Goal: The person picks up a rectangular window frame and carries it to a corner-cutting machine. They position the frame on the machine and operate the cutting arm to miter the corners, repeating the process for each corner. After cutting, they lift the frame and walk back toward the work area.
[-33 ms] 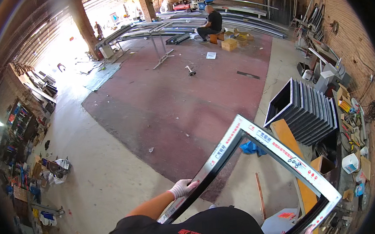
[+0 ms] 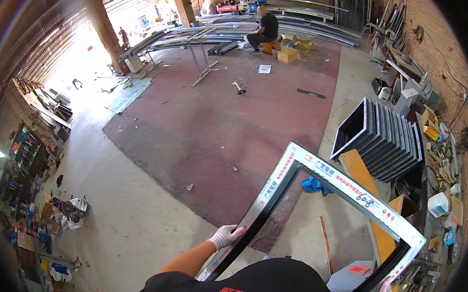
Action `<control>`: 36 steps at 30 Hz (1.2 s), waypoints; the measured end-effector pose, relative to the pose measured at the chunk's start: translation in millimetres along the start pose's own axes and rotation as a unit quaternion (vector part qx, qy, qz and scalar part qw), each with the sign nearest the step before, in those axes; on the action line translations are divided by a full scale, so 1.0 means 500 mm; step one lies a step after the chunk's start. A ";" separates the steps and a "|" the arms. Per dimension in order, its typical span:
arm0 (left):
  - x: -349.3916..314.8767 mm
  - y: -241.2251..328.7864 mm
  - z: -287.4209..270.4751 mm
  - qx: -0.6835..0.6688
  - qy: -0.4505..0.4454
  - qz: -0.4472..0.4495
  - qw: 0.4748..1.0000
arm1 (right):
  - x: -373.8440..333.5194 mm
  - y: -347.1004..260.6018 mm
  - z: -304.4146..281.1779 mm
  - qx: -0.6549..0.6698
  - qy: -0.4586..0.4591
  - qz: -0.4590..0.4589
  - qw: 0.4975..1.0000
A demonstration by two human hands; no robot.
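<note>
A rectangular window frame (image 2: 340, 180), wrapped in white protective film with red and blue print, is tilted in front of my body. Its inner edge is black, and the floor shows through its opening. My left hand (image 2: 225, 237), in a pale knit glove, is closed on the frame's left side bar. At the lower right corner my right hand (image 2: 385, 287) grips the same frame; only part of it shows at the picture's bottom edge. The frame's near end is hidden by my black shirt.
Right of me stand a stack of dark frames (image 2: 377, 138), an orange-brown board (image 2: 362, 177) and a cluttered bench (image 2: 440, 156). A blue bag (image 2: 314, 186) lies on the floor. Farther off, a person (image 2: 265, 29) sits beside cardboard boxes (image 2: 287, 55) and long metal profiles (image 2: 312, 18).
The window frame has shifted slightly left in the picture, with its top corner a little higher. More of my right hand shows now. Both hands keep their hold.
</note>
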State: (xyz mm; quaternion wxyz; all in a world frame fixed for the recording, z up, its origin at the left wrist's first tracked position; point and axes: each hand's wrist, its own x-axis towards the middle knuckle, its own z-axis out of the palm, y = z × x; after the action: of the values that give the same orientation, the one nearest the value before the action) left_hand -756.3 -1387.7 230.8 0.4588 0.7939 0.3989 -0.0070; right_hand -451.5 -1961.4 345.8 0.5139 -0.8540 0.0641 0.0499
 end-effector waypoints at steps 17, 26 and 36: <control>-0.236 -0.271 -0.075 -0.109 0.254 -0.246 0.929 | 0.281 -0.285 0.665 -0.003 -0.315 -0.026 0.949; -0.054 -0.189 -0.266 -0.224 0.390 -0.193 0.872 | 0.406 -0.455 1.039 -0.063 -0.384 -0.144 0.910; 0.115 -0.153 -0.376 -0.270 0.347 -0.272 0.856 | 0.501 -0.553 1.271 -0.055 -0.418 -0.187 0.887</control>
State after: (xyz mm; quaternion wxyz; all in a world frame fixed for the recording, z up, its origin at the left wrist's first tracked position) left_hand -833.0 -1194.0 262.4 0.4668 0.4496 0.7187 0.2518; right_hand -172.0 -1285.8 252.3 0.4454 -0.7768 -0.3205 0.3088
